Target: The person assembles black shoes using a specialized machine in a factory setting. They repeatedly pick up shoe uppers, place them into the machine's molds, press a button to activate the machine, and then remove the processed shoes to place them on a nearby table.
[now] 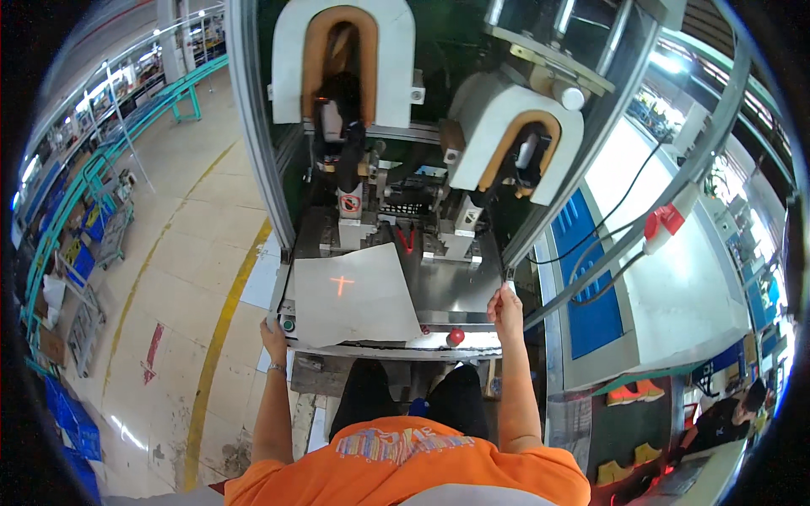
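Hands [273, 335] [505, 308] on steel machine table's [456, 291] rounded front corners.

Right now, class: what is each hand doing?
Left hand: on the machine table's left front corner; grip cannot be told.
Right hand: on its right edge; likewise unclear.

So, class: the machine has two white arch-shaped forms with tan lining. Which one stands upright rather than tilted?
The left form, above the left hand, stands upright. The right form leans over at an angle.
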The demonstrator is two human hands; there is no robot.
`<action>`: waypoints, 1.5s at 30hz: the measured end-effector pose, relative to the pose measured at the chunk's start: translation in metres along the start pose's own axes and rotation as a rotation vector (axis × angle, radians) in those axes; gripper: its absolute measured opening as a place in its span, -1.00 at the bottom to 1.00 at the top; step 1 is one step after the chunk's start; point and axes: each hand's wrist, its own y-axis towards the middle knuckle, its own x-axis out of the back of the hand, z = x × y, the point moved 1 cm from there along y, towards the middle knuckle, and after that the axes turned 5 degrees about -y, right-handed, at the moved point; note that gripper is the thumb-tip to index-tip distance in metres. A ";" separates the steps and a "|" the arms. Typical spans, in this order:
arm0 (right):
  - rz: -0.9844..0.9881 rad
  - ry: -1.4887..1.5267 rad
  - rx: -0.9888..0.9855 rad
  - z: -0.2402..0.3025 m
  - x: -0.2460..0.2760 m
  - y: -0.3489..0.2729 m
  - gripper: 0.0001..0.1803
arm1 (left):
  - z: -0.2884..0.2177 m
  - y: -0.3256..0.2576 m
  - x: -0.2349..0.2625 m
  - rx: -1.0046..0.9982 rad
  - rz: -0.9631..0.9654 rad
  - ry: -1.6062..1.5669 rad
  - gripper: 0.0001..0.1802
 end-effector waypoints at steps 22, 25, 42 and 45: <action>-0.048 0.156 0.203 0.049 0.025 0.004 -0.75 | -0.038 -0.017 -0.005 0.040 -0.141 0.203 -0.68; -0.098 0.151 0.245 0.058 0.025 -0.001 -0.76 | -0.032 -0.014 -0.004 -0.006 -0.132 0.189 -0.68; -0.181 -0.870 1.275 0.230 -0.070 -0.047 -0.60 | -0.356 -0.095 -0.039 -0.902 0.280 -0.341 -0.59; -0.312 -1.122 1.544 0.237 -0.062 -0.019 -0.67 | -0.406 -0.141 -0.082 -1.061 0.558 -0.417 -0.54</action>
